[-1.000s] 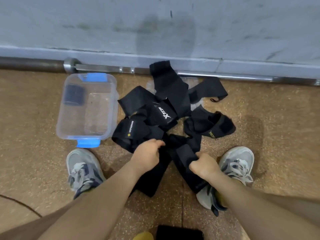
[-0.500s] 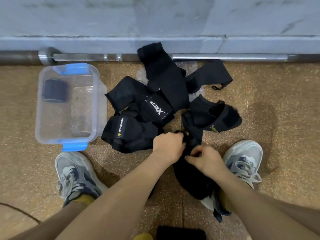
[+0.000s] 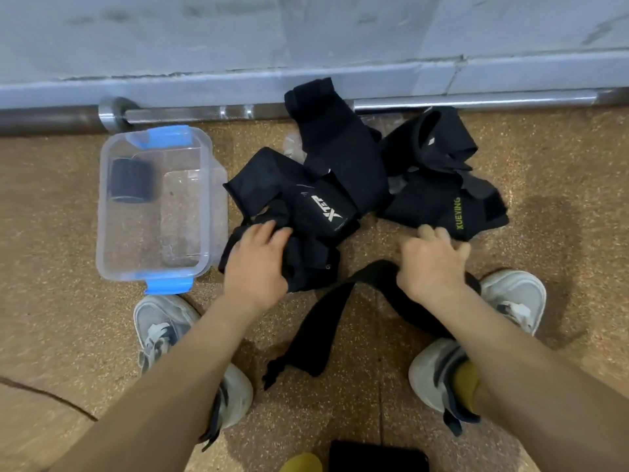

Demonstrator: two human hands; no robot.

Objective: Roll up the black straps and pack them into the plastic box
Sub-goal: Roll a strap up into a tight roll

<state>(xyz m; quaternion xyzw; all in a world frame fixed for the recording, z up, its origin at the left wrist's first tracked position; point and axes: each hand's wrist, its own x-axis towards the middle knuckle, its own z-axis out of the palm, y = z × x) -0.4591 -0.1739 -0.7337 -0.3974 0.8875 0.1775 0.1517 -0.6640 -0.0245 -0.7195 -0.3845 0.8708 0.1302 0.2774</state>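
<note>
A heap of black straps [image 3: 340, 172] lies on the brown floor, one marked XTEP [image 3: 332, 212], another marked XUEYING [image 3: 459, 216]. To its left stands the clear plastic box [image 3: 208, 199] with blue latches, with one rolled black strap [image 3: 131, 180] in its far left corner. My left hand [image 3: 258, 264] rests flat on the near left part of the heap, fingers spread. My right hand [image 3: 430, 264] closes over a long black strap [image 3: 316, 335] that arcs under it and trails back between my feet. Its fingertips touch the XUEYING strap.
A steel barbell [image 3: 238, 112] lies along the foot of the grey wall behind the heap. My shoes sit at the near left [image 3: 163, 328] and right [image 3: 510, 298]. A flat black object [image 3: 377, 458] lies at the bottom edge. Crumpled clear plastic [image 3: 292, 144] shows under the heap.
My hands, close together on one strap before, have moved apart. The left now lies on the heap and the right has drawn the long strap out towards my feet. The view tilted.
</note>
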